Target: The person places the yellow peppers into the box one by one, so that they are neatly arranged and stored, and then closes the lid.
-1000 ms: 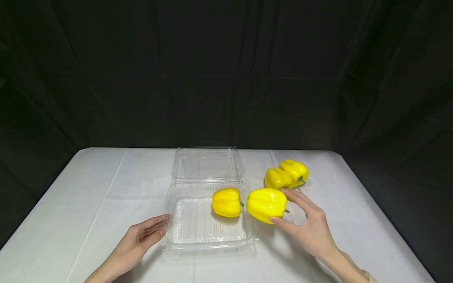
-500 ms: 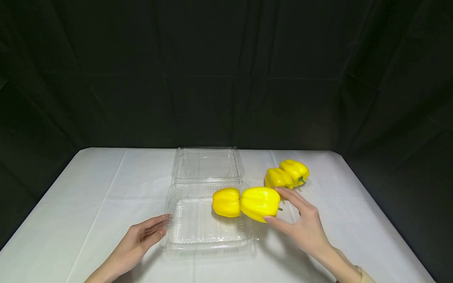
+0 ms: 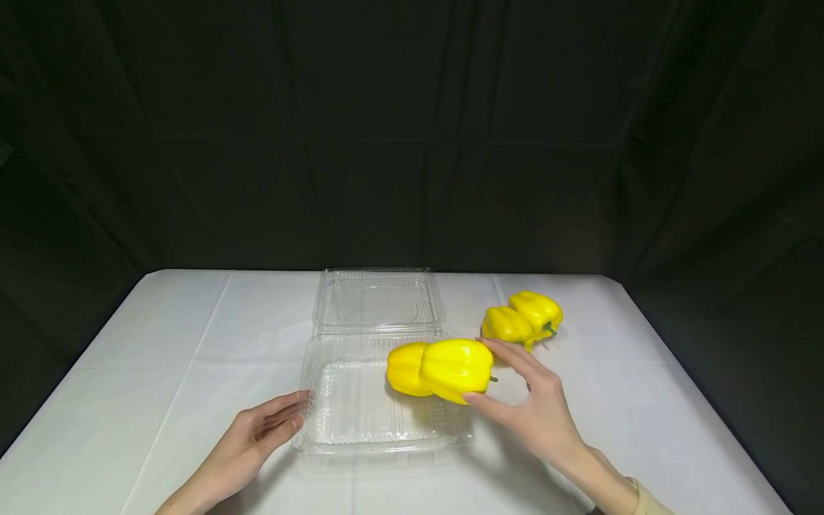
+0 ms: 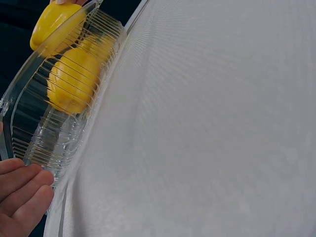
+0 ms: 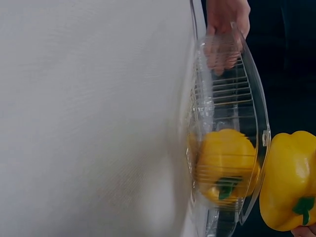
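Note:
My right hand [image 3: 534,408] grips a yellow bell pepper [image 3: 457,370] between thumb and fingers, its green stem pointing right. This pepper hangs over the right part of a clear plastic clamshell container [image 3: 360,449], level with or above its rim in the wrist views. Inside the base lies another yellow pepper [image 3: 407,369], partly hidden behind the held one in the head view; it shows through the ribbed wall in the right wrist view [image 5: 227,158]. My left hand [image 3: 254,436] rests its nearly straight fingers against the container's left side.
The container's lid [image 3: 378,300] lies folded back, away from me. Two more yellow peppers, a nearer one [image 3: 506,325] and a farther one [image 3: 537,311], lie together on the white tablecloth [image 3: 161,343] at the back right. A black curtain [image 3: 386,143] stands behind the table.
My right hand has moved left with its pepper, from beside the container's right edge to over the base, where it now overlaps the inside pepper in view. The left hand stays put.

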### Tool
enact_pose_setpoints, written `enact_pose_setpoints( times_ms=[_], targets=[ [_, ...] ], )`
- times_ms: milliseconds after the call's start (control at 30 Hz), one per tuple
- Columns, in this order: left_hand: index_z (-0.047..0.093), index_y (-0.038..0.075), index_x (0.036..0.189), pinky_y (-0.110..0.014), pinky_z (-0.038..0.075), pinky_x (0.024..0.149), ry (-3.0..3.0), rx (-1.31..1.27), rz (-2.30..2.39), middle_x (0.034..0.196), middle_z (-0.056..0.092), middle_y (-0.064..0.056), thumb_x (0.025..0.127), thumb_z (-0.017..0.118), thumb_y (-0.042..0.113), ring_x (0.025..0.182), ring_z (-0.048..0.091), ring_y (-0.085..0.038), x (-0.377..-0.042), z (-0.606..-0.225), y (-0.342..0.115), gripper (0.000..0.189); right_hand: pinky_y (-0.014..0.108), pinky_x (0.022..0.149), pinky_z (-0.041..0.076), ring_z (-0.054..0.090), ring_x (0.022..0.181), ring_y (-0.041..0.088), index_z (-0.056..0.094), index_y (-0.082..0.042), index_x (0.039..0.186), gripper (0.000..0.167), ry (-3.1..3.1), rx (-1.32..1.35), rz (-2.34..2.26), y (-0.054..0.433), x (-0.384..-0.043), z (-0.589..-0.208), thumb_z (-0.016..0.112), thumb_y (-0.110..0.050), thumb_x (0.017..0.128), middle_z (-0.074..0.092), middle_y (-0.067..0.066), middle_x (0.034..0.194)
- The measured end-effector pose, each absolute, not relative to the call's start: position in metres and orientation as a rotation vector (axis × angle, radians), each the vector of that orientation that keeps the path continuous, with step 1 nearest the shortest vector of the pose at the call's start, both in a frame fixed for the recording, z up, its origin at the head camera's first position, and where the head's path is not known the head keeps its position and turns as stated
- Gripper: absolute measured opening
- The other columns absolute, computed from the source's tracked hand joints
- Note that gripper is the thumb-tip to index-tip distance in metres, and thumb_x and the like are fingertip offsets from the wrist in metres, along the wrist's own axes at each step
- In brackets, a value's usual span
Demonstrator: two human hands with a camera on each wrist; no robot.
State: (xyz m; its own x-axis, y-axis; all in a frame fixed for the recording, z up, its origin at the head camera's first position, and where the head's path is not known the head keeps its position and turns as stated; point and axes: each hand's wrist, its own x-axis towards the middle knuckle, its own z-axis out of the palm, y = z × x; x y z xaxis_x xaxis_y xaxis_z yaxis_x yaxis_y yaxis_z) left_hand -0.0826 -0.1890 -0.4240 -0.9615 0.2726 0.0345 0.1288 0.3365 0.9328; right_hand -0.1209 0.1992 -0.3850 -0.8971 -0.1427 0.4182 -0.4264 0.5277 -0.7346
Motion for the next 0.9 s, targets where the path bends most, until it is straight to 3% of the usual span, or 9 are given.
enact_pose_setpoints(
  times_ms=[167, 333, 500, 900],
  targets=[
    [0.052, -0.001, 0.141, -0.013, 0.044, 0.097, 2.453, 0.377, 1.708, 0.145, 0.054, -0.020, 0.104, 0.055, 0.024, 0.131, 0.054, -0.034, -0.083, -0.425, -0.189, 0.045, 0.055, 0.104, 0.041, 0.058, 0.118, 0.008, 0.062, -0.023, 0.135, 0.069, -2.452, 0.500, 1.321, 0.194, -0.122, -0.383, 0.092, -0.025, 0.073, 0.062, -0.009, 0.136],
    [0.052, -0.001, 0.141, -0.013, 0.044, 0.096, 2.455, 0.380, 1.702, 0.143, 0.055, -0.021, 0.104, 0.055, 0.024, 0.131, 0.053, -0.034, -0.083, -0.424, -0.189, 0.045, 0.043, 0.102, 0.045, 0.060, 0.120, 0.009, 0.062, -0.029, 0.135, 0.070, -2.446, 0.516, 1.300, 0.189, -0.122, -0.382, 0.092, -0.025, 0.072, 0.061, -0.013, 0.136],
    [0.052, -0.001, 0.141, -0.013, 0.044, 0.097, 2.463, 0.385, 1.699, 0.143, 0.056, -0.020, 0.104, 0.055, 0.023, 0.131, 0.054, -0.035, -0.082, -0.424, -0.189, 0.044, 0.030, 0.104, 0.045, 0.060, 0.122, 0.011, 0.062, -0.027, 0.134, 0.070, -2.429, 0.540, 1.275, 0.184, -0.124, -0.383, 0.093, -0.024, 0.071, 0.062, -0.011, 0.135],
    [0.053, -0.001, 0.140, -0.013, 0.045, 0.096, 2.484, 0.392, 1.689, 0.141, 0.057, -0.019, 0.104, 0.055, 0.023, 0.130, 0.055, -0.035, -0.082, -0.424, -0.189, 0.043, 0.033, 0.105, 0.046, 0.060, 0.121, 0.012, 0.062, -0.021, 0.135, 0.070, -2.387, 0.648, 1.270, 0.172, -0.127, -0.384, 0.093, -0.022, 0.071, 0.064, -0.007, 0.134]
  ],
)
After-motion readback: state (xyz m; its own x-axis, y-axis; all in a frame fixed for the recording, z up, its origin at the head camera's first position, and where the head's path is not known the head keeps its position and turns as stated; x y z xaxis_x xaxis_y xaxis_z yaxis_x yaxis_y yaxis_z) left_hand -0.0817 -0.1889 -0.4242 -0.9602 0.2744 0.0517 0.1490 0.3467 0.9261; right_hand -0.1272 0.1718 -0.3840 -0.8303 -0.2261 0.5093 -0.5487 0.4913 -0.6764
